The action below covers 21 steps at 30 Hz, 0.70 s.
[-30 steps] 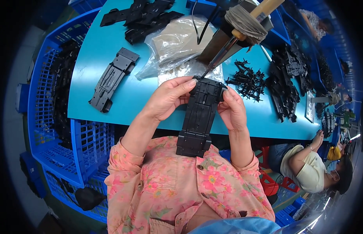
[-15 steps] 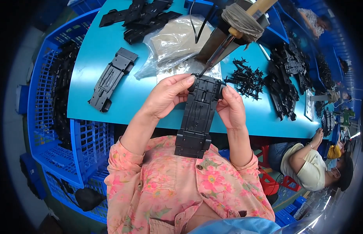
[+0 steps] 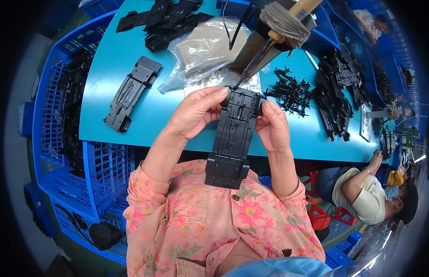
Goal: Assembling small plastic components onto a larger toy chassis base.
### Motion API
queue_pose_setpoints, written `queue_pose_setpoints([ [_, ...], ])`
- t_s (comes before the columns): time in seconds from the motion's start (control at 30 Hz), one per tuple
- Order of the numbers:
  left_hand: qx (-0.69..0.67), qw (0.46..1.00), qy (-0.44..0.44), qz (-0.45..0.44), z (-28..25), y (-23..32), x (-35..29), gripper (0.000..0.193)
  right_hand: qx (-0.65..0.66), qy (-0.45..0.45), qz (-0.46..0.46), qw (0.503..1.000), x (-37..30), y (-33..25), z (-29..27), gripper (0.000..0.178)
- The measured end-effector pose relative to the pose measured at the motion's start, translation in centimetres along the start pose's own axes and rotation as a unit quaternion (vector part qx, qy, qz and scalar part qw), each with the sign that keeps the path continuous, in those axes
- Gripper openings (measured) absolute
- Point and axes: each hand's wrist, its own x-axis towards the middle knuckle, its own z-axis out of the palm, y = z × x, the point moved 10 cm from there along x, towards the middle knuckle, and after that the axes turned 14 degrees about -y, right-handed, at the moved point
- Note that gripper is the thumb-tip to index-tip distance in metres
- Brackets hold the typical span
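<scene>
Between both hands I hold a long black plastic toy-car chassis (image 3: 234,134) by its far corners. My left hand (image 3: 196,111) pinches the far left corner, thumb on top. At the far right corner, my right hand (image 3: 273,124) grips with thumb and fingers. The tip of a soldering iron (image 3: 260,55), fixed in a wrapped stand, touches or nearly touches the chassis's far left corner beside my left thumb; I cannot tell which. On the table to the left lies a similar black chassis (image 3: 133,94). Small black plastic parts (image 3: 288,92) are heaped right of the iron.
Black chassis parts pile up on the teal table (image 3: 177,138) at the back left (image 3: 163,21) and right (image 3: 334,97). A clear plastic bag (image 3: 210,46) lies behind the work. Blue crates (image 3: 92,184) stand at my left. A co-worker (image 3: 362,194) sits at the right.
Almost nothing differs. The chassis stays in both hands at the iron's tip, with only a very slight shift.
</scene>
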Motion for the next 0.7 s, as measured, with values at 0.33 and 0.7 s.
queue_pose_setpoints([
  [0.33,0.001,1.0,0.002,-0.003,-0.12,-0.03,0.03,0.031,0.005,0.047,0.006,0.999,-0.16,-0.08,0.09,0.017],
  [0.7,0.001,1.0,0.006,0.0,-0.12,0.18,-0.02,0.031,0.003,0.054,0.008,0.999,-0.12,-0.04,-0.18,0.016],
])
